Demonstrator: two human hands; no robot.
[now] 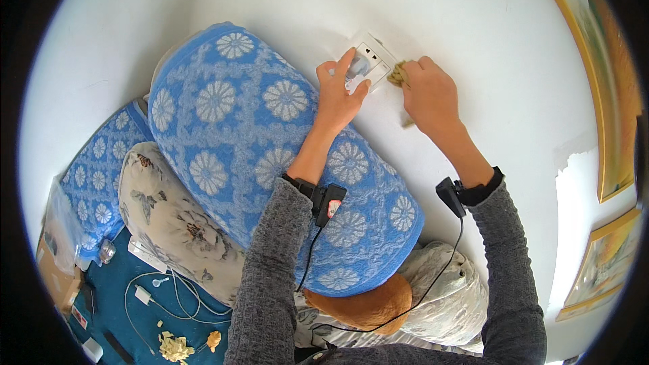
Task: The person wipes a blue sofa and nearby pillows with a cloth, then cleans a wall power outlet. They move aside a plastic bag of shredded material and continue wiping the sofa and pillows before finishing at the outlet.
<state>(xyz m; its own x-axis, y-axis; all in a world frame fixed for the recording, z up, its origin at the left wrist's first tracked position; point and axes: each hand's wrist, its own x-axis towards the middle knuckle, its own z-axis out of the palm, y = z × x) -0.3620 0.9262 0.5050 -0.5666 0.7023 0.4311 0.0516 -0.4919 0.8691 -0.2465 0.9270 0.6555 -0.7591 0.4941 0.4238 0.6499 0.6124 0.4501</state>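
Observation:
On the white wall is a white socket plate (381, 72) with dark slots. My left hand (338, 96) reaches up to it, index finger and thumb spread around a translucent grey-blue object (359, 66) at the plate's left part. Whether those fingers grip this object or only rest beside it, I cannot tell. Just right of the plate, my right hand (432, 90) is closed on a crumpled olive cloth (397, 75), pressed near the plate's edge. Most of the cloth is hidden by the hand. Beneath my left forearm stands a large blue flower-patterned cushion (238, 126).
A floral pillow (185, 223) and a brown cushion (370, 304) lie below. On the teal surface (114, 289) are a white charger (143, 295), cables, a power strip (146, 254) and a yellowish crumpled heap (175, 349). Gold-framed pictures (603, 111) hang at right. Wrist-device cables trail downward.

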